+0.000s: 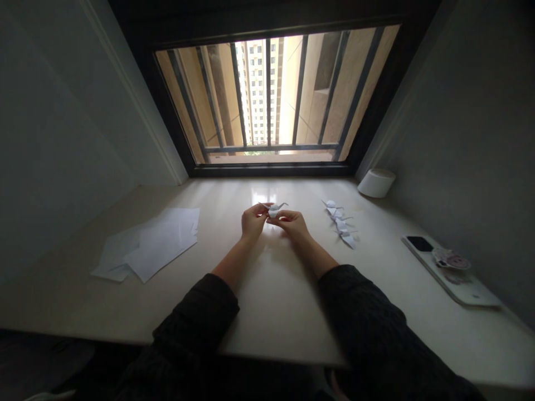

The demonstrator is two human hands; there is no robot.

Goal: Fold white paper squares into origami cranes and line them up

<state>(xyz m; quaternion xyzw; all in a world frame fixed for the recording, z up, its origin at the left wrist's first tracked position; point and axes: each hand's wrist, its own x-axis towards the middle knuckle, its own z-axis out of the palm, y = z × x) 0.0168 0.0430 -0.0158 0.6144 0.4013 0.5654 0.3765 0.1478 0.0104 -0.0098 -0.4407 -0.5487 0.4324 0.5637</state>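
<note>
A small white paper crane [273, 211] is held up between my two hands over the middle of the sill, its thin pointed ends sticking out left and right. My left hand [253, 220] pinches it from the left side. From the right, my right hand [291, 223] grips its lower part with thumb and fingers closed. Some fingertips are hidden behind the paper. To the right of my hands, several folded paper cranes [340, 224] stand in a slanting row. Sheets of white paper [165, 239] lie overlapping to the left.
A phone [455, 278] with a round grip on its back lies at the right. Behind it, a white cylindrical object [377, 183] sits by the wall. The pale sill [276, 312] ends at a barred window [267, 100] at the back and a front edge near my body.
</note>
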